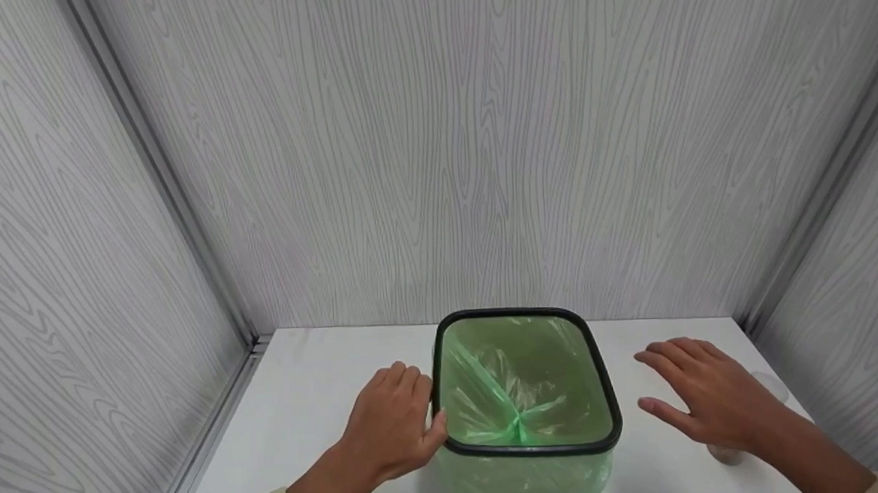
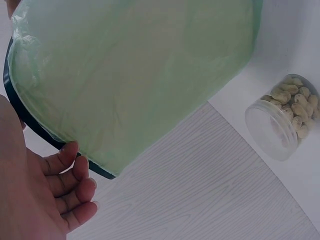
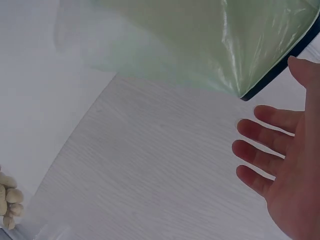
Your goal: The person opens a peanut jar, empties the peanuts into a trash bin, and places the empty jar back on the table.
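Note:
A trash bin (image 1: pixel 530 478) lined with a translucent green bag (image 1: pixel 490 364) stands upright on the white table, a black rim ring (image 1: pixel 603 373) round its mouth. My left hand (image 1: pixel 392 425) holds the rim's left side, thumb on top and fingers bent against the outside. In the left wrist view its fingertips (image 2: pixel 65 155) touch the black ring. To the right of the bin, my right hand (image 1: pixel 706 394) hovers apart from it with fingers spread and nothing held. Its fingers (image 3: pixel 260 135) also show below the rim's corner in the right wrist view.
A clear jar (image 2: pixel 280 130) of unshelled peanuts (image 2: pixel 300 107) is on the white surface in the left wrist view. Peanuts (image 3: pixel 10 200) show at the right wrist view's edge. In the head view, my right hand partly hides a clear container (image 1: pixel 773 387). Wood-patterned panels (image 1: pixel 478 139) surround the table.

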Action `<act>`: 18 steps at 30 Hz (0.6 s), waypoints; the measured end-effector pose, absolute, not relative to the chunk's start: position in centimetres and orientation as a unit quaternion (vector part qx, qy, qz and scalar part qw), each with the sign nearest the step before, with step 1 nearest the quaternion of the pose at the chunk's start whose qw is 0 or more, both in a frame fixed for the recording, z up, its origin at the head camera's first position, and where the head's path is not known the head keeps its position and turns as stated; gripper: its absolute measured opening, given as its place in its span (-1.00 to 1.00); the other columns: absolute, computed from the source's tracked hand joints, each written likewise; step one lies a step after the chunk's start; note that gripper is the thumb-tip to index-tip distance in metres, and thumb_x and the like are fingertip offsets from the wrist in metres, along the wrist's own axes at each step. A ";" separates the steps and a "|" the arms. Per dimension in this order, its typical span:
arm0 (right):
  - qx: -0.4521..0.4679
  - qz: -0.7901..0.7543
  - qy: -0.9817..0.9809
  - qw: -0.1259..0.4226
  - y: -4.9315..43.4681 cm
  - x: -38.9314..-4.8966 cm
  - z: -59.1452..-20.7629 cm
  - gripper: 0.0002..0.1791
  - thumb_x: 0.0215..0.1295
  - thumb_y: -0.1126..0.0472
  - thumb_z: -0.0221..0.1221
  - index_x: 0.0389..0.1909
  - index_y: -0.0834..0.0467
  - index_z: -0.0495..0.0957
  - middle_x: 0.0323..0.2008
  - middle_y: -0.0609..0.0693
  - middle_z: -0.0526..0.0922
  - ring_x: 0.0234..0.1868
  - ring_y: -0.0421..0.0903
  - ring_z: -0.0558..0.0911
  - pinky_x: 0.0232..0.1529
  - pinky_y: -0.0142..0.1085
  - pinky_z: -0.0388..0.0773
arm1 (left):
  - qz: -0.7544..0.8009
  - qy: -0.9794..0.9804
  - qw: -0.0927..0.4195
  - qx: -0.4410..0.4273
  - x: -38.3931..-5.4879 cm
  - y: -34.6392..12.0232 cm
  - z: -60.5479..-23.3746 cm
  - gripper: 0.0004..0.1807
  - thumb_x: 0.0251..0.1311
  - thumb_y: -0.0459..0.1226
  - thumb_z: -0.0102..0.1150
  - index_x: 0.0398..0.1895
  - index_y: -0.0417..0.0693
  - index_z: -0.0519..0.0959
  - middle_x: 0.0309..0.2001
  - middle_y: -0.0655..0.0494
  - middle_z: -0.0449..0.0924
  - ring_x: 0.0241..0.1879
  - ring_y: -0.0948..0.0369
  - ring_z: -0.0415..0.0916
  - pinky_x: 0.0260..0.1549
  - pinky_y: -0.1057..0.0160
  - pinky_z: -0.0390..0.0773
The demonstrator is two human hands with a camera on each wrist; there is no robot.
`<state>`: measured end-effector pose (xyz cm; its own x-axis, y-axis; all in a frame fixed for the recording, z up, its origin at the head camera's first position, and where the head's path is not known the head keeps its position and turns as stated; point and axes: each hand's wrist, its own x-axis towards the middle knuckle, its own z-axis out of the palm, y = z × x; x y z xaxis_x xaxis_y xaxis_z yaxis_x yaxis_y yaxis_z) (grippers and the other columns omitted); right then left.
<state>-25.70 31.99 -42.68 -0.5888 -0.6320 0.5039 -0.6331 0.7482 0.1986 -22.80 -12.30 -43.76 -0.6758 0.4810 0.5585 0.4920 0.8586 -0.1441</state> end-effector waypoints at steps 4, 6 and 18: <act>0.340 -0.007 -0.898 0.281 33.5 -26.4 -43.1 -0.35 0.22 -0.15 0.38 0.21 0.16 0.60 0.11 0.04 0.69 0.14 0.07 0.62 0.20 0.04 0.48 | -0.009 -0.916 0.300 -0.266 -22.9 -12.3 -43.7 -0.70 0.26 0.01 0.14 -0.46 0.01 0.49 -0.49 0.14 0.42 -0.43 0.22 0.29 -0.33 0.25 0.41; 0.329 -0.006 -0.902 0.281 34.2 -26.7 -43.3 -0.32 0.20 -0.17 0.39 0.22 0.17 0.58 0.13 0.07 0.68 0.16 0.10 0.61 0.21 0.06 0.46 | -0.007 -0.916 0.302 -0.266 -22.9 -12.2 -43.7 -0.70 0.25 0.01 0.14 -0.46 0.01 0.49 -0.49 0.14 0.42 -0.43 0.22 0.28 -0.34 0.25 0.40; 0.245 0.024 -0.940 0.238 38.0 -27.8 -44.9 -0.13 0.11 -0.22 0.45 0.27 0.27 0.47 0.23 0.24 0.57 0.18 0.29 0.55 0.17 0.28 0.47 | -0.008 -0.916 0.300 -0.266 -23.0 -12.2 -43.9 -0.69 0.25 0.01 0.14 -0.45 -0.01 0.50 -0.49 0.13 0.42 -0.43 0.22 0.28 -0.33 0.25 0.41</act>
<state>-27.83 37.95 -44.86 -0.7672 -0.4488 0.4583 -0.4713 0.8790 0.0718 -22.96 -12.18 -43.92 -0.6783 0.4831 0.5536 0.4927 0.8580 -0.1452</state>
